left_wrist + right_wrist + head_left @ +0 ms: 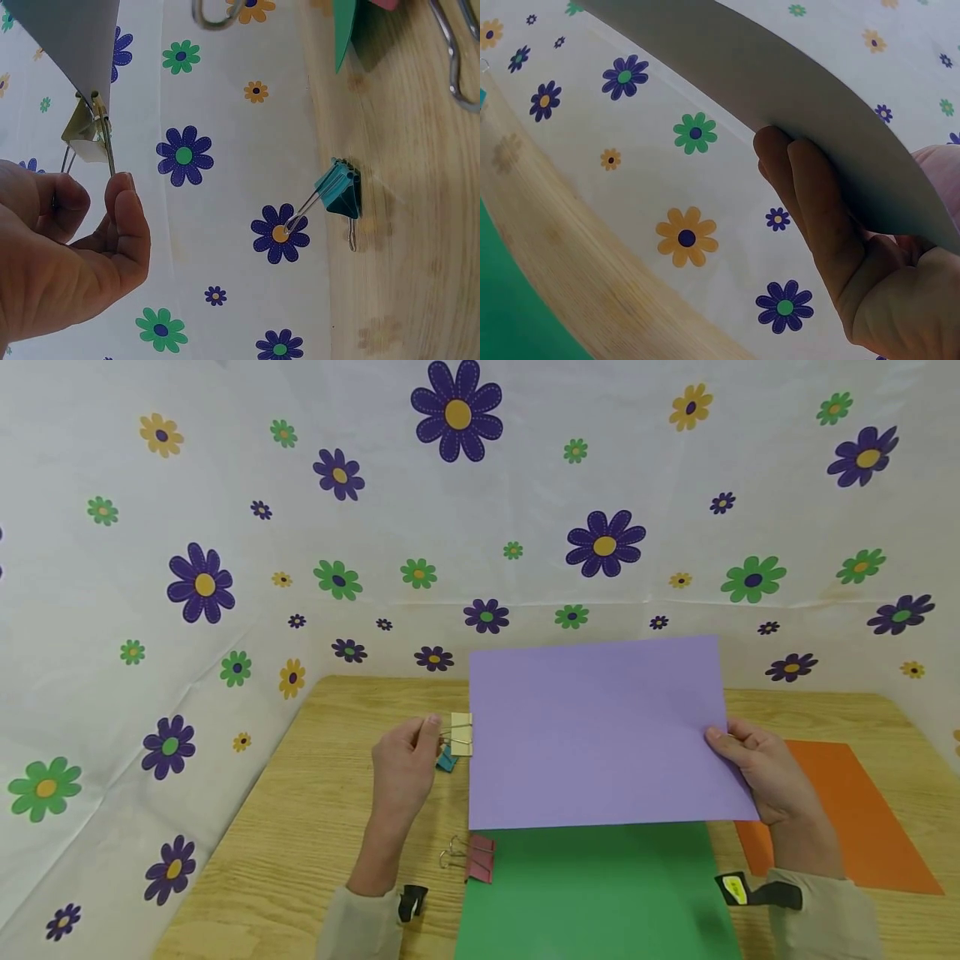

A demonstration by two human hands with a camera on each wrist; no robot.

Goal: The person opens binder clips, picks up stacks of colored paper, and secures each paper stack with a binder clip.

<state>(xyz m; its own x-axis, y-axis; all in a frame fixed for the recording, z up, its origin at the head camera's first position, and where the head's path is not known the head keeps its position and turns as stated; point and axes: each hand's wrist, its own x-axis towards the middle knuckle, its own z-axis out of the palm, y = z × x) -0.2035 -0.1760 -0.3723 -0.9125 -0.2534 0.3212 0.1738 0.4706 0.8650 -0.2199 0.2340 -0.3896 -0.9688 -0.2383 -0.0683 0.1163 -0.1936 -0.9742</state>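
Observation:
A purple sheet (596, 735) is held up above the table, tilted so its face shows in the head view. My left hand (405, 760) pinches the wire handles of a pale yellow binder clip (462, 735) between thumb and fingers. In the left wrist view that clip (88, 139) sits at the sheet's edge; how firmly it bites is unclear. My right hand (772, 772) grips the sheet's right edge, thumb on the front. Behind the sheet, in the right wrist view, several fingers (817, 202) support its back.
Below the purple sheet lies a green sheet (592, 897) with a pink binder clip (481, 860) on its left edge. A teal binder clip (342, 189) stands on the wooden table (300, 827). An orange sheet (862, 818) lies at right. Flower-printed cloth (525, 485) surrounds the table.

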